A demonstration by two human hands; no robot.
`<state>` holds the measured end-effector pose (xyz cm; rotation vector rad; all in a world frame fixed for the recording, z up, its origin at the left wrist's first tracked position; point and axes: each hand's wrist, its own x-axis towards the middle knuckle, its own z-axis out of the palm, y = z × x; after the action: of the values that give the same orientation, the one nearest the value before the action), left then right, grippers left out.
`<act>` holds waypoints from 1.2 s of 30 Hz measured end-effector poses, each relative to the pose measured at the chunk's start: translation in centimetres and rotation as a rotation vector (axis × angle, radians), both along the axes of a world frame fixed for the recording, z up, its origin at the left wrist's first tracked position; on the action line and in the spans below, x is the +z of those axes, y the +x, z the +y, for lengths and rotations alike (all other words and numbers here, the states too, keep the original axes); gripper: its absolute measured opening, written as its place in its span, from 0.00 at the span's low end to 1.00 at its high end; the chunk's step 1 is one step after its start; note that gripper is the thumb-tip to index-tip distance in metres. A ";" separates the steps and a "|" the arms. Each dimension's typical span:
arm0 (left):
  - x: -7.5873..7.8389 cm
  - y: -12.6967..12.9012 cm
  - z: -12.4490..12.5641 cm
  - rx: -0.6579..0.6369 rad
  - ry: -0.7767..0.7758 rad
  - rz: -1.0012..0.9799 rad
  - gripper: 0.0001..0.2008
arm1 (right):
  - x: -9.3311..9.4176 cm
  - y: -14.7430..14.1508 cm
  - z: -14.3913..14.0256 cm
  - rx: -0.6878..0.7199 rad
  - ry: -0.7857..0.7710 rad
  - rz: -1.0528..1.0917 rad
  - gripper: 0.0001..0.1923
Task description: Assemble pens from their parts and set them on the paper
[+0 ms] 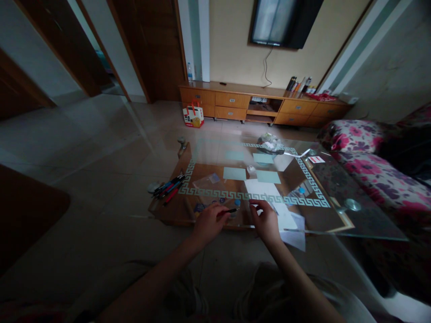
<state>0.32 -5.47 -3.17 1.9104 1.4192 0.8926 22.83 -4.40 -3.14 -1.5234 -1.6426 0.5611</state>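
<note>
My left hand partly hid a slim dark object; any item in my right hand was too small to tell. The upper edge cropped the television.

Wall: cream, bearing a dark screen
Floor: pale glossy tiles
Cabinet: low, wooden, with drawers
Sofa: floral, right side
Door: brown
Light: dim

I hold the pen in my left hand, near the glass table's closest edge. It is slim and dark, nearly level, its paler free end tipped slightly up and pointing right, its other end hidden in my grip.
</note>
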 end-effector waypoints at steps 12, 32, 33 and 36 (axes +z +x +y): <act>-0.2 -0.1 0.1 0.007 0.012 0.019 0.09 | -0.3 -0.9 0.1 0.111 -0.163 0.458 0.17; 0.0 -0.1 0.1 -0.006 0.059 0.056 0.07 | -0.3 -1.4 -0.4 0.197 -0.269 0.388 0.14; 0.0 -0.1 0.1 -0.016 0.058 0.056 0.08 | -0.4 -1.4 -0.4 0.199 -0.269 0.385 0.14; 0.0 -0.1 0.0 -0.038 0.053 0.056 0.08 | -0.6 -1.4 -0.4 0.216 -0.268 0.378 0.14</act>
<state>0.25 -5.42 -3.16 2.0096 1.3998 0.8733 21.44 -4.80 -3.74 -1.3260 -1.4830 1.1518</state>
